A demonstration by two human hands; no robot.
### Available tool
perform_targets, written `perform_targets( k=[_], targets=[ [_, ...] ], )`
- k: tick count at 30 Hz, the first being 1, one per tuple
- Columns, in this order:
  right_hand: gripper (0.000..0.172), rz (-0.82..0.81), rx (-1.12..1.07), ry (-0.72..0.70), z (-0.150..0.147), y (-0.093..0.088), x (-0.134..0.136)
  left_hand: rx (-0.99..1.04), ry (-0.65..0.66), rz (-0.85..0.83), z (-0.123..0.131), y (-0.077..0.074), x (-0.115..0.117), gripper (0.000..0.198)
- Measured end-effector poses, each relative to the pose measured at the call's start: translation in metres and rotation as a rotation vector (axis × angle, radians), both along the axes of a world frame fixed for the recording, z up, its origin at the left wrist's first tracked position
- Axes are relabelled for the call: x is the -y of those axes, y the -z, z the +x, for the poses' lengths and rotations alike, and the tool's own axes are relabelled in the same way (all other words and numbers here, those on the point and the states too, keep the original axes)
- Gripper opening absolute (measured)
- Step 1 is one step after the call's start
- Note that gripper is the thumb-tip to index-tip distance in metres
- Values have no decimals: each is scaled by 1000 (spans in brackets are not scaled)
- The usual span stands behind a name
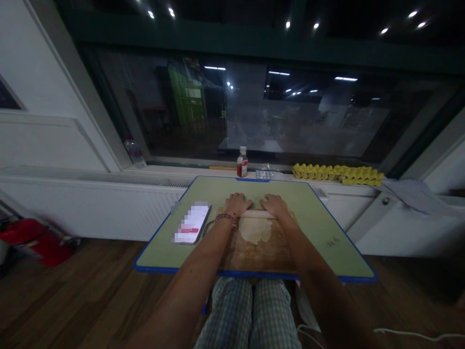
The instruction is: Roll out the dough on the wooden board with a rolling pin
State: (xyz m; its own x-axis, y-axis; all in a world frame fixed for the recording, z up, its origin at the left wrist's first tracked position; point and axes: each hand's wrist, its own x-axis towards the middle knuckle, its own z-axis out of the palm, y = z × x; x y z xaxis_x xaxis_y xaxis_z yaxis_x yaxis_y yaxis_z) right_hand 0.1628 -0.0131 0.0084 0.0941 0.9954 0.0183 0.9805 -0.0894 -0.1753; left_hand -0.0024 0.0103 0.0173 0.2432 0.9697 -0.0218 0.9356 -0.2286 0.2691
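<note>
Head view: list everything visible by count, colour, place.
Rolling pin: one, pale, across board
Dough: one, cream, on board
Board: one, brown, on table
Table: one, green, centre
Phone: one, white screen, table left
Small bottle: one, reddish, sill centre
Corner bottle: one, clear, sill left
Wavy piece: one, yellow, sill right
Cloth: one, grey, far right
Window: one, dark, beyond sill
Radiator: one, white, below sill
Extinguisher: one, red, floor left
Trousers: pair, bluish, below table
Left hand: one, bare, on rolling pin
Right hand: one, bare, on rolling pin
</note>
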Motion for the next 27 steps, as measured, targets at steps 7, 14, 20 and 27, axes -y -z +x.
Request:
perform_targets(
  k=[7, 14, 20, 27],
  targets=[
    [50, 15, -35, 27, 2, 2, -5, -6, -1, 7, 1, 1, -6, 52],
    [49, -2, -4, 21, 0, 0, -4, -9, 7, 29, 1, 3, -7, 53],
    [48, -8, 14, 6, 0, -1, -1, -18, 17, 46, 0, 5, -6, 49],
    [45, -15, 45, -43, -2, 2, 2, -65, 36, 72, 0, 5, 2, 49]
  ],
)
